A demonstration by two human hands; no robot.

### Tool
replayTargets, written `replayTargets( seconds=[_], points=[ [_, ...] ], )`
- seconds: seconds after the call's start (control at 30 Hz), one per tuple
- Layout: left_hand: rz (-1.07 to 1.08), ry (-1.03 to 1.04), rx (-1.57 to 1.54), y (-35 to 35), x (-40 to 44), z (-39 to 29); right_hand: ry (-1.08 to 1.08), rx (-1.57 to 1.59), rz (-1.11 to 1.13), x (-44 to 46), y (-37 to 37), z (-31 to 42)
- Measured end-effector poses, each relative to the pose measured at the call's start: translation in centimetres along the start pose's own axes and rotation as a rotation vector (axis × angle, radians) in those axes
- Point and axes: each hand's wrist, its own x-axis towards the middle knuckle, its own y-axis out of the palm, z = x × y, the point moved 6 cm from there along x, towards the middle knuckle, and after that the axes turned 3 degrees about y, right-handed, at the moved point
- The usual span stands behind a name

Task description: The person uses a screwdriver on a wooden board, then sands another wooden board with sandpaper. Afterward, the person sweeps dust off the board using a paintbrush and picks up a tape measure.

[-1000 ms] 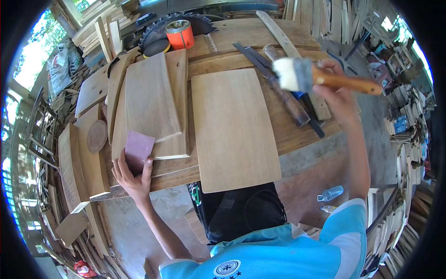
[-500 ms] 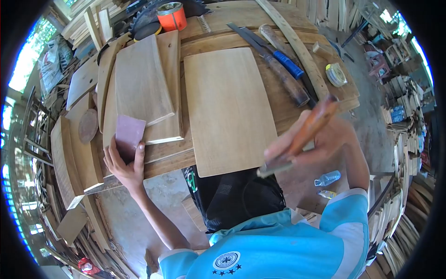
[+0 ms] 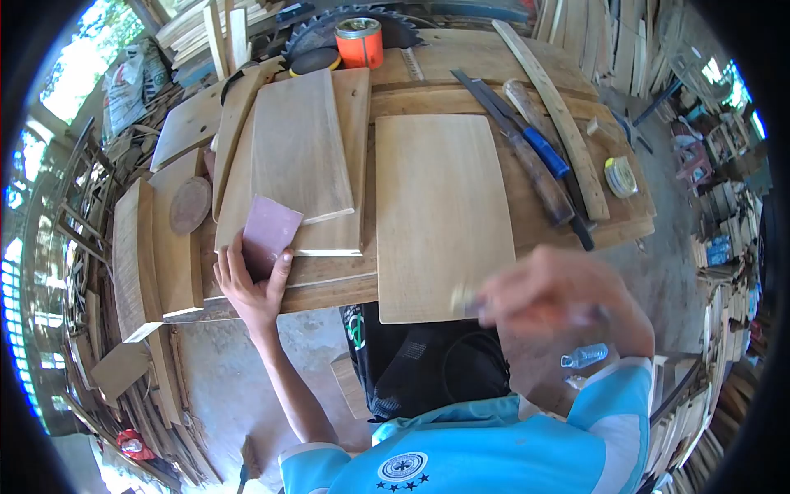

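My left hand (image 3: 251, 288) is closed around a piece of purple-pink sandpaper (image 3: 272, 228), thumb on its right side, near the workbench's front edge. My right hand (image 3: 547, 288), blurred by motion, grips a paintbrush with an orange-brown handle (image 3: 547, 316). Its pale bristle end (image 3: 466, 301) points left, over the lower right part of a smooth, flat board (image 3: 440, 206). I cannot tell whether the bristles touch the wood. Two stacked boards (image 3: 298, 148) lie just beyond the sandpaper.
On the workbench (image 3: 461, 51) are an orange can (image 3: 360, 45), a circular saw blade (image 3: 309, 33), chisels (image 3: 527, 156), a long wooden strip (image 3: 551, 107) and a tape roll (image 3: 620, 177). A round wooden disc (image 3: 191, 205) lies left. A plastic bottle (image 3: 585, 356) is on the floor.
The view has shifted, so the bench appears further right. My right hand has tipped the paintbrush from steep to nearly level, its bristles now over the board. My left hand keeps the sandpaper.
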Motion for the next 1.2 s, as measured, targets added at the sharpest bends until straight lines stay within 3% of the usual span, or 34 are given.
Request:
replayTargets(
  seconds=[0.17,0.23,0.3,0.37,0.43,0.53,0.6,0.77,0.9,1.07,1.1,1.2],
  points=[
    [-0.011,0.018,0.016,-0.2,0.1,-0.2,-0.037,0.009,0.198,0.8,2.5,1.1],
    [-0.002,0.011,0.020,-0.1,0.1,-0.1,-0.304,0.163,-0.097,1.2,1.2,-0.9],
    [-0.001,0.005,0.023,-0.2,0.2,-0.2,-0.157,-0.062,-0.117,1.8,-1.6,-1.9],
    [0.000,0.018,0.038,-0.2,0.1,-0.3,0.050,-0.264,-0.296,1.7,-5.1,-3.6],
    [-0.005,0.020,0.036,-0.2,0.0,-0.3,0.077,-0.632,-0.586,1.3,-9.0,-4.2],
    [-0.011,0.020,0.032,-0.2,0.1,-0.1,0.134,-0.575,-0.562,2.0,-9.1,-3.5],
    [0.002,-0.001,0.028,-0.2,0.0,0.0,0.101,-0.493,-0.290,3.3,-4.8,-2.4],
    [0.005,0.016,0.015,-0.1,0.1,-0.2,-0.167,0.187,0.028,4.5,1.9,0.7],
    [-0.006,0.016,0.010,-0.2,0.1,-0.2,-0.303,0.012,-0.056,5.0,0.2,0.6],
    [0.010,-0.028,-0.103,-0.3,0.4,-0.4,0.154,-0.546,-0.397,6.0,-6.7,-2.6],
    [0.006,-0.029,-0.101,-0.3,0.4,-0.4,0.150,-0.548,-0.395,6.1,-6.3,-2.4],
    [0.001,-0.018,-0.110,-0.4,0.4,-0.4,-0.234,-0.125,-0.183,6.7,-2.3,0.1]
  ],
)
